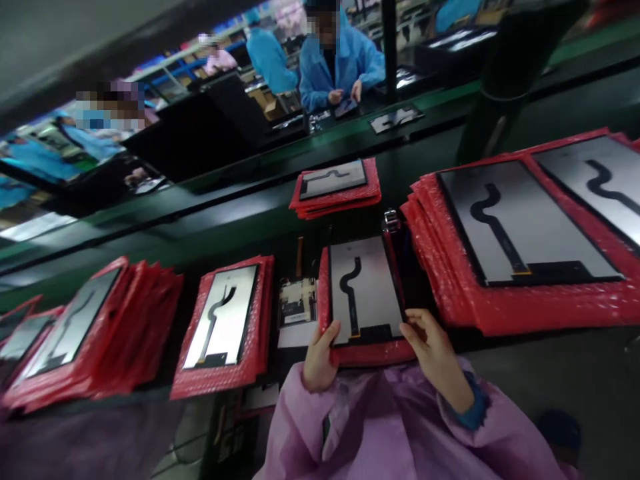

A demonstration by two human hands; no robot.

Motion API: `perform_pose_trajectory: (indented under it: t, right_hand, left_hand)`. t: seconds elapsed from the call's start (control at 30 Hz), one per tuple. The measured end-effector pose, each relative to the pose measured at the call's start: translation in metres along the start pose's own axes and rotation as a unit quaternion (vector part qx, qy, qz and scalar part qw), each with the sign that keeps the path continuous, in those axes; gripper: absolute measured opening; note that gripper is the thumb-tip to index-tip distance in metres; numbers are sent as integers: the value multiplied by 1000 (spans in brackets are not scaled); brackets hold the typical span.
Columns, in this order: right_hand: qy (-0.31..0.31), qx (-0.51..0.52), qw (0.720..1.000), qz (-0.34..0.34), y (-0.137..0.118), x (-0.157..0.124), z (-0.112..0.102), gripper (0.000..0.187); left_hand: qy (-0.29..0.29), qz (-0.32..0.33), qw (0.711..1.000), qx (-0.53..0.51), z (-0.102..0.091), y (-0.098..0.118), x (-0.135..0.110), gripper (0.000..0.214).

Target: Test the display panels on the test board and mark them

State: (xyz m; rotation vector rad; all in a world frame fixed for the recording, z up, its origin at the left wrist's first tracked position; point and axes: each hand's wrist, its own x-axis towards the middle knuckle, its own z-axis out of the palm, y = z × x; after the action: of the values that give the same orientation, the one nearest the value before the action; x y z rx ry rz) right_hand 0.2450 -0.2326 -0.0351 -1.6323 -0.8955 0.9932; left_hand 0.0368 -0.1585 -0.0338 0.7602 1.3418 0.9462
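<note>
Right in front of my body lies a flat display panel [373,287] with a silvery back and a black S-shaped ribbon cable, on red bubble wrap [370,355]. My left hand [321,357] grips the panel's lower left edge, thumb on top and fingers hidden underneath. At the lower right corner my right hand [436,353] holds the same panel between thumb and fingers. Just left of the panel is a part with a pale and dark face [299,301]. A small metal object [391,221] sits by its upper right corner.
Stacks of similar panels on red bubble wrap stand at the right [540,227], left [75,327], near left [223,317] and behind [335,180]. Beyond the dark green bench rail [425,123], a person in blue [343,63] handles a small dark part.
</note>
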Motion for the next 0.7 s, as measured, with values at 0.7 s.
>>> perform_pose_trajectory:
  t: [0.7]
  right_hand:
    - [93,-456,879,-104,-68,106,15,68]
  left_hand:
    - [16,399,778,484,-10,-29,-18,49]
